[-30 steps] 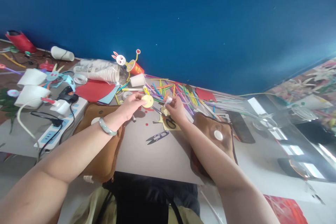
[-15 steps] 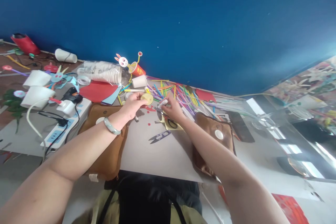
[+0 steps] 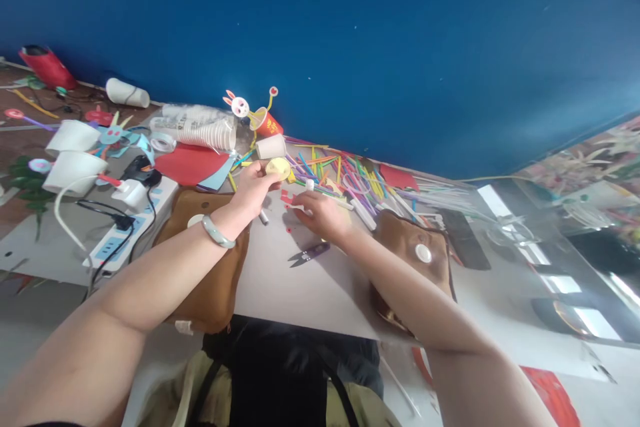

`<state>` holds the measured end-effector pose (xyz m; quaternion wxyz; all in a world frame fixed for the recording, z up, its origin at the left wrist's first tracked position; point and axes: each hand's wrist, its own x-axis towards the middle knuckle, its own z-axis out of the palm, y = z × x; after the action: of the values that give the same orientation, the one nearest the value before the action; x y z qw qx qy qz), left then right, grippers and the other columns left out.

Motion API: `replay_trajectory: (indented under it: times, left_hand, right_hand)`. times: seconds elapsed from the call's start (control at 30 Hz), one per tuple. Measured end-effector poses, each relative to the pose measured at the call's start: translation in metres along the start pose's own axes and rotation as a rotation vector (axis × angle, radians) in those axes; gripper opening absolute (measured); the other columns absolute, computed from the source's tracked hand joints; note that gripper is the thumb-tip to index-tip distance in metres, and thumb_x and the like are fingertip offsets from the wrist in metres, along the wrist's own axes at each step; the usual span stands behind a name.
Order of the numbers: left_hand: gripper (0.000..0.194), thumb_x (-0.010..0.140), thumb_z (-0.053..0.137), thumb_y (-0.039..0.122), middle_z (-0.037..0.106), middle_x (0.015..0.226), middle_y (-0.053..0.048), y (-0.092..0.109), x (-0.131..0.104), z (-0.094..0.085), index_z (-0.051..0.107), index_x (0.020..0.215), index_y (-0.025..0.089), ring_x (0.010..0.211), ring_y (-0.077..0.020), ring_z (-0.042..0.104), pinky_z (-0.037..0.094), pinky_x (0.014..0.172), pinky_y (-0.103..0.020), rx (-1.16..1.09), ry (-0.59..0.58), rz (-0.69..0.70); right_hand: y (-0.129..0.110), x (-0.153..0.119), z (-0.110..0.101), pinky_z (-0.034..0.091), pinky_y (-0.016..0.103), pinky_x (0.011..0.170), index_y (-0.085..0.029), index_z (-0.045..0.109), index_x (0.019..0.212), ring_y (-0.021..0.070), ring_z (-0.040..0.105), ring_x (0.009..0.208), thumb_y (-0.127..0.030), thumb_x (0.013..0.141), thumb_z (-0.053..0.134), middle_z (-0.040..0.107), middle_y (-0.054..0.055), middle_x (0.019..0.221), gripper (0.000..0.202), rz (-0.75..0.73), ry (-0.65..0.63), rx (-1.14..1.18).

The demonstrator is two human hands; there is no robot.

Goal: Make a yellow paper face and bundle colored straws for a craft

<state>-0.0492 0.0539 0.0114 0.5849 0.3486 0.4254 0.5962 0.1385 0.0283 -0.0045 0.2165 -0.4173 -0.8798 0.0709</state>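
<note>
My left hand pinches a round yellow paper disc between thumb and fingers, above the table. My right hand is low over the table, its fingers bent and slightly apart, with the tips at a small red paper cutout. Whether they touch the cutout is hard to tell. Just behind those fingers shows a small white cap-like object; its lower part is hidden. Thread snips lie on the table nearer to me, and a tiny red paper dot is beside them.
Brown pouches lie under both forearms. Colourful pipe cleaners spread along the wall. Stacked paper cups, a decorated red cup, red paper and a power strip with cables are at the left.
My right hand has let go of the small white object, which is now behind it, and has moved down and left to the red cutout. My left hand still holds the yellow disc.
</note>
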Motion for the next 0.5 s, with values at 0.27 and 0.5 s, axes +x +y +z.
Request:
replay_trajectory:
  times: [0.27,0.5]
  left_hand:
    - [0.026,0.059,0.072,0.013,0.07,0.074,0.0,-0.001,0.003,0.001,0.062,0.083,0.015,0.062,-0.0098,0.061,0.05,0.061,-0.023,-0.018,0.024,0.014]
    - [0.026,0.061,0.073,0.013,0.069,0.074,0.0,-0.004,0.003,-0.001,0.061,0.084,0.015,0.064,-0.01,0.062,0.049,0.061,-0.023,0.004,-0.01,0.016]
  right_hand:
    - [-0.006,0.019,0.011,0.046,0.028,0.073,-0.019,0.073,0.101,0.0201,0.066,0.087,-0.019,0.091,0.061,0.072,0.009,0.104,0.015,0.249,-0.227,-0.104]
    - [-0.007,0.033,0.01,0.043,0.027,0.072,-0.018,0.074,0.094,0.019,0.065,0.084,-0.017,0.091,0.058,0.072,0.007,0.099,0.017,0.33,-0.326,-0.077]
